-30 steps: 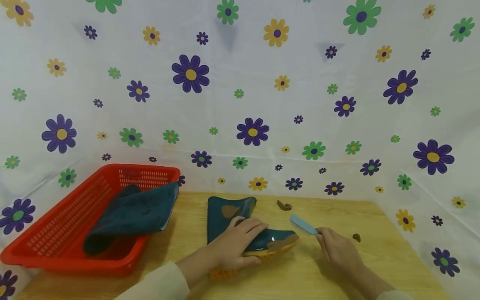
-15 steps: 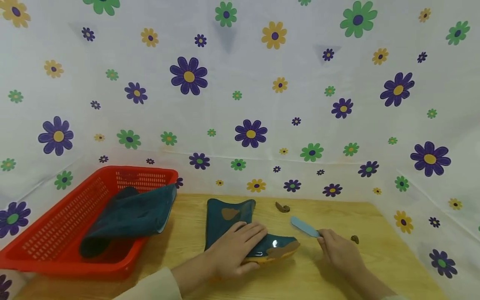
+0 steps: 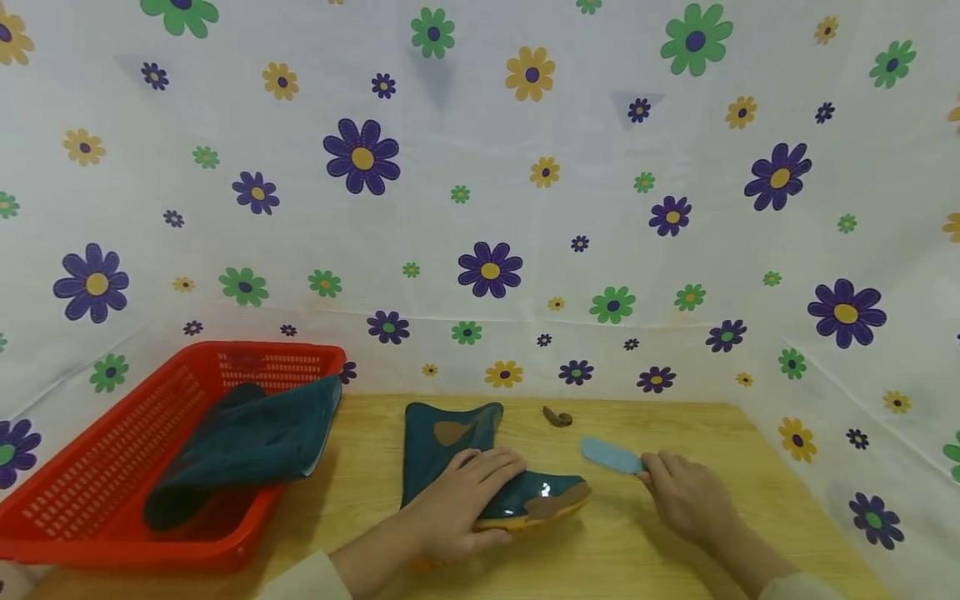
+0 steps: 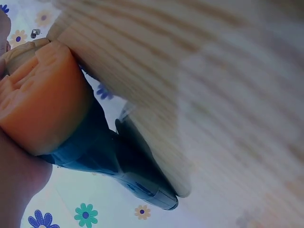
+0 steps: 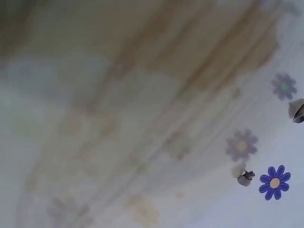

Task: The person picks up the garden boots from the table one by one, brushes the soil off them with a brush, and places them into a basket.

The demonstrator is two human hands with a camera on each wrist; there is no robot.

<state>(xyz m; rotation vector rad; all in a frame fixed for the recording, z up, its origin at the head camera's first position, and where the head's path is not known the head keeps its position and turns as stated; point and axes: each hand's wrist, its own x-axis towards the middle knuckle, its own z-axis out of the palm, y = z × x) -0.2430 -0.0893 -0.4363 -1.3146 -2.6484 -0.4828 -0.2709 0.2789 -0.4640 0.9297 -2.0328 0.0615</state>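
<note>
A dark teal rubber boot [image 3: 540, 493] with an orange-yellow sole lies on its side on the wooden table. Brown, mud-like patches [image 3: 451, 432] mark its shaft and toe. My left hand [image 3: 457, 508] holds it across the ankle, fingers over the upper, thumb by the sole. The left wrist view shows the boot's orange heel [image 4: 57, 109] beside the hand. Right of the toe, my right hand [image 3: 690, 500] pinches the handle end of a light blue spatula-like scraper [image 3: 611, 456]. Its blade points left, apart from the boot. The right wrist view shows neither hand nor scraper.
To the left stands a red perforated basket [image 3: 180, 550]. A second teal boot [image 3: 251, 437] lies in it, its shaft over the rim. A curled brown scrap [image 3: 557, 417] sits on the table [image 3: 637, 550] behind the scraper. Flowered white cloth [image 3: 427, 208] surrounds the table.
The scraper's blade has turned, its flat face showing wider and lying closer to level. My right hand has shifted slightly right relative to the boot, hiding a second brown scrap. My left hand keeps its place.
</note>
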